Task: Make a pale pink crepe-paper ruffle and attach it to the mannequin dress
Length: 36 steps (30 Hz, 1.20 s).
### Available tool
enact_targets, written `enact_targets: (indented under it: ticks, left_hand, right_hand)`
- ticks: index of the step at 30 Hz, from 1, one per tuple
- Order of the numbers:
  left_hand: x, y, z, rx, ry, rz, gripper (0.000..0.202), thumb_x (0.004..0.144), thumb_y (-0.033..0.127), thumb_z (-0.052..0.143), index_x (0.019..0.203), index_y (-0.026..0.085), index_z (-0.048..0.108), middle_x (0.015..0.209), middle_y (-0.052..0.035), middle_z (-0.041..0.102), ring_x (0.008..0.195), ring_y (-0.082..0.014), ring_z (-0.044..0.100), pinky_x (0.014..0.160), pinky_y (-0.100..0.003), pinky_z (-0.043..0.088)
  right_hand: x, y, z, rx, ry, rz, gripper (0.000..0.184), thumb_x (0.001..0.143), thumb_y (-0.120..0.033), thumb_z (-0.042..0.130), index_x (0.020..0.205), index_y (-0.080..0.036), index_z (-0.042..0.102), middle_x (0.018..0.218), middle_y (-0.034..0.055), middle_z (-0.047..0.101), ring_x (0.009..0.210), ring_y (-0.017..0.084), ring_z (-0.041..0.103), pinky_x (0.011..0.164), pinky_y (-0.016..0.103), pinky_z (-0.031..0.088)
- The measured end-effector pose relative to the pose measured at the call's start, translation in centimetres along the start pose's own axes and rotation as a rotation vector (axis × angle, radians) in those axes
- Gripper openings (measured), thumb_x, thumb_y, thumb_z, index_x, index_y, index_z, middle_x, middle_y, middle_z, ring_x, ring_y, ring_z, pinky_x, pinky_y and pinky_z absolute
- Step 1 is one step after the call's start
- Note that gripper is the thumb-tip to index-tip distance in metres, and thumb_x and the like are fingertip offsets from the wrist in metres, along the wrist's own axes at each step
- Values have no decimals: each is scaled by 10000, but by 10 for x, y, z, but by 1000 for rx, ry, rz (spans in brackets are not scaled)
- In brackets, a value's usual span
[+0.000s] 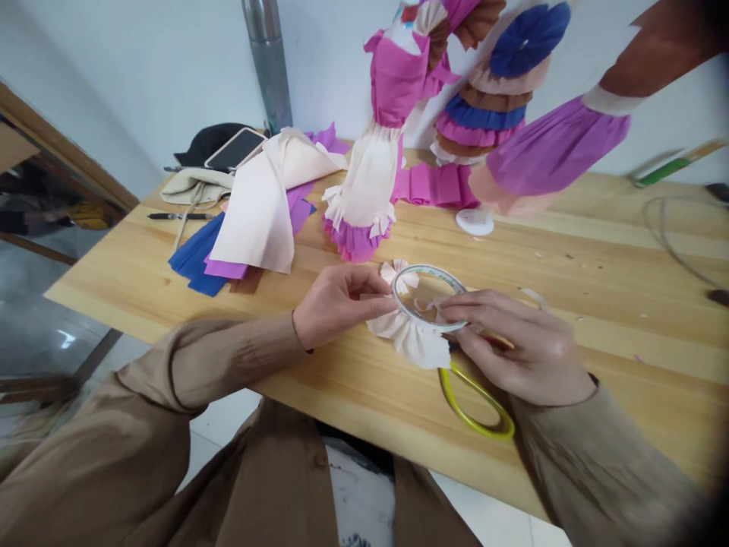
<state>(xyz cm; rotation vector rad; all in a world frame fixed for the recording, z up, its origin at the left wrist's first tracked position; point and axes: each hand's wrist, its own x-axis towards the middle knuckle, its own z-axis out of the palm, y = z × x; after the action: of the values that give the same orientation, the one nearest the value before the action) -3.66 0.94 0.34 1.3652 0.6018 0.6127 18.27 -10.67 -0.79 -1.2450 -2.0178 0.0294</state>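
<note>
My right hand [512, 342] holds a narrow roll of tape [430, 268] by its right side, thumb below and fingers above. My left hand [342, 304] pinches at the roll's left edge with thumb and forefinger; a strip end between them is too small to make out. Under the roll lies gathered pale crepe paper [418, 346], with a small pleated pale piece [392, 270] behind it. Scissors with yellow-green handles [502, 433] rest on the table beside my right hand, their blades hidden.
Behind my hands stands a figure in a pink and cream crepe-paper dress [367, 171]. More paper dresses [484, 114] are at the back right. Crepe sheets [256, 213], a phone [235, 148], a pen [179, 216] and a metal flask [270, 68] occupy the left. A white disc [474, 222] lies behind.
</note>
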Motion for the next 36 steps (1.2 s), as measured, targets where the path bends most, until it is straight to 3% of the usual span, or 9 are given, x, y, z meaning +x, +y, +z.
enact_targets:
  ticks: [4, 10, 15, 23, 29, 36]
  left_hand:
    - [1, -7, 1, -2, -30, -24, 222, 682, 251, 782, 703, 114, 609, 659, -3, 634, 610, -89, 588, 578, -208, 477]
    - [-2, -7, 4, 193, 68, 93, 119, 743, 163, 707, 731, 129, 594, 749, -13, 656, 721, -103, 614, 741, -263, 532]
    - [1, -10, 3, 115, 77, 40, 281, 676, 172, 775, 905, 126, 619, 787, -18, 669, 738, -106, 630, 728, -251, 525]
    - [2, -12, 2, 111, 11, 2, 92, 706, 148, 703, 763, 114, 639, 735, -19, 674, 682, -101, 617, 681, -242, 504]
    - [3, -11, 3, 18, -1, -84, 144, 695, 158, 723, 737, 117, 591, 696, 4, 646, 640, -80, 602, 643, -219, 491]
    - [2, -12, 1, 10, -5, -163, 244, 695, 264, 783, 833, 106, 660, 745, -41, 706, 664, -114, 648, 634, -239, 527]
  right_hand:
    - [-2, 1, 2, -73, 12, -9, 298, 788, -38, 612, 1029, -203, 673, 991, 97, 729, 890, 221, 725, 743, 327, 599]
    - [-3, 1, 3, -128, 48, -36, 316, 795, -61, 636, 1063, -226, 664, 996, 85, 733, 868, 221, 730, 721, 339, 614]
    - [-3, -2, 5, -146, 24, -48, 311, 800, -53, 629, 1067, -210, 661, 1029, 105, 727, 880, 227, 732, 733, 344, 620]
    - [-2, -3, 7, -178, 48, -22, 293, 798, -55, 627, 1051, -197, 667, 999, 108, 733, 893, 234, 732, 741, 349, 625]
    - [1, -4, 8, -185, 52, -45, 286, 807, -53, 598, 1040, -198, 677, 985, 104, 740, 889, 231, 734, 764, 356, 631]
    - [-3, -5, 8, -173, 34, -8, 318, 807, -57, 585, 1061, -217, 689, 1025, 92, 741, 937, 239, 729, 794, 369, 629]
